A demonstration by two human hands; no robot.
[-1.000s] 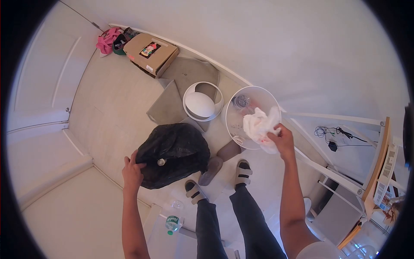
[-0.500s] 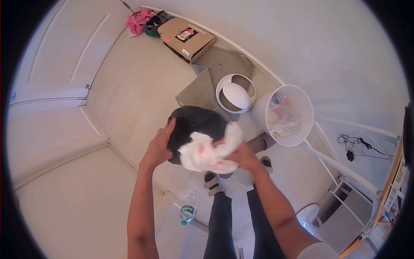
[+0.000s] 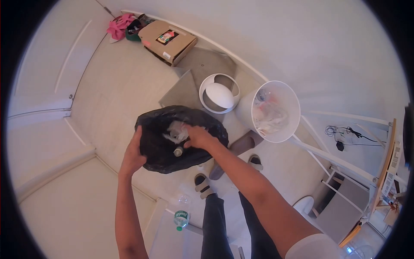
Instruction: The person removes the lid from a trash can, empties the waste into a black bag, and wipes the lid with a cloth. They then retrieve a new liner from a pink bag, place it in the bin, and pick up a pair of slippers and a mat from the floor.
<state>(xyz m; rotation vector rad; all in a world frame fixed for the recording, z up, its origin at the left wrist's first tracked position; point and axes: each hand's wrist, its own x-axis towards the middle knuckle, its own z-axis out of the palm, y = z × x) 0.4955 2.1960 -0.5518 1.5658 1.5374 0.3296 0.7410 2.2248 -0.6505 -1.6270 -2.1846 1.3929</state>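
Observation:
A black trash bag [image 3: 160, 149] hangs open over the floor. My left hand [image 3: 133, 153] grips its left rim. My right hand [image 3: 195, 137] reaches into the bag's mouth and rests on a crumpled white plastic bag [image 3: 174, 131] lying inside. A small bottle top [image 3: 178, 151] shows in the bag below that hand. To the right stands a white waste bin [image 3: 290, 127] with some light trash left in it.
The bin's white swing lid [image 3: 219, 94] lies on a grey mat [image 3: 185, 86]. A cardboard box [image 3: 168, 39] and pink cloth [image 3: 118, 26] sit by the far wall. A plastic bottle [image 3: 182, 213] lies near my feet. White rails and a shelf stand at right.
My right hand carried the white plastic bag from the bin over to the black bag and pushed it inside. My left hand kept hold of the black bag's rim.

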